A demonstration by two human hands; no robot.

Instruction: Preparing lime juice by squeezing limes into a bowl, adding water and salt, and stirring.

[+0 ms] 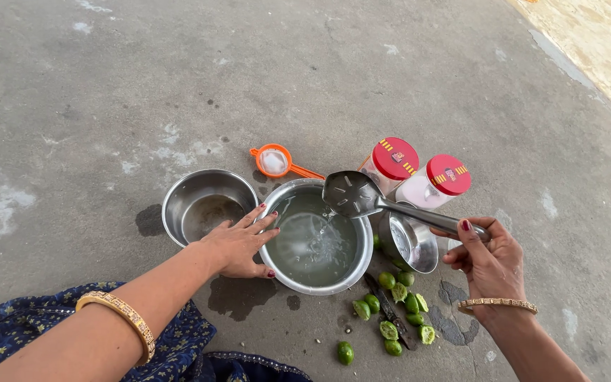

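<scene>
Right hand (486, 258) fingers clamped on slotted spoon (353, 194), handle running upper-left over water bowl (316, 240); left hand (238, 244) fingers spread, steadying the rim.

Floor (178, 64) open across the whole far side and far left: free passage there. Cluster in the middle is tight: empty steel bowl (203, 205) touches the water bowl (316, 240), left hand (238, 244) braced on the rim where they meet. Orange strainer (276, 161) just behind, two red-lidded jars (415, 177) block the far right. Slotted ladle (355, 194), held in right hand (486, 258), hangs over the water bowl, so approach from above is blocked. Steel cup (411, 244) wedged beside the bowl. Near right: cut limes (397, 304) and a knife (388, 311) litter the floor.
</scene>
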